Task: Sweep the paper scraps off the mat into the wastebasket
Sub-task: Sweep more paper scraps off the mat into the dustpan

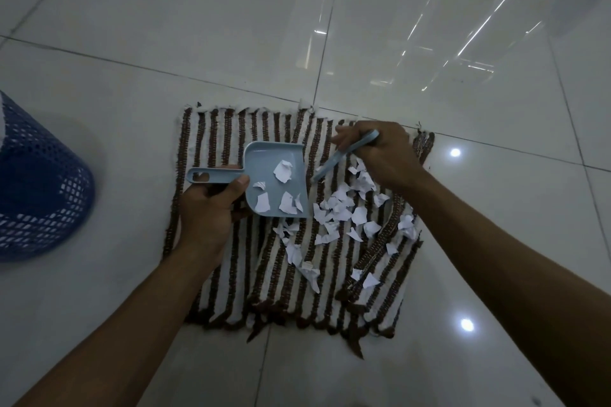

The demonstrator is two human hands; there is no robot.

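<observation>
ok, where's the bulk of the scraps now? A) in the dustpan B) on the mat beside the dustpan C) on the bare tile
B: only a few lie in the dustpan held by the left hand; the main pile of paper scraps sits on the mat by its open edge.

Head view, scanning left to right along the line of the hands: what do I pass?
wastebasket → left hand, gripping the dustpan handle → dustpan → brush → right hand, holding the brush. The mat and paper scraps span several of these, so they are left out.
</observation>
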